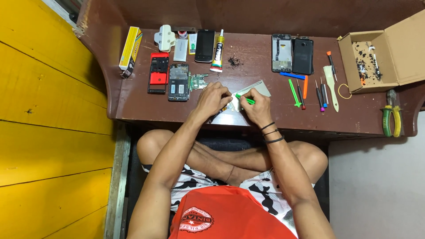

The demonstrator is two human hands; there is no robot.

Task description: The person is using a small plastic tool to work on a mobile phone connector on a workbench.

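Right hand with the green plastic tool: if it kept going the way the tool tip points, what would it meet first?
The right hand aims the green plastic tool leftward, so it would probably first meet the left hand, right beside the tip; depth is unclear.

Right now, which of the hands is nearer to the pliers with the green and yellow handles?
The right hand. It works at the table's front edge, nearer the pliers lying at the far right. The left hand sits on its other side, farther away.
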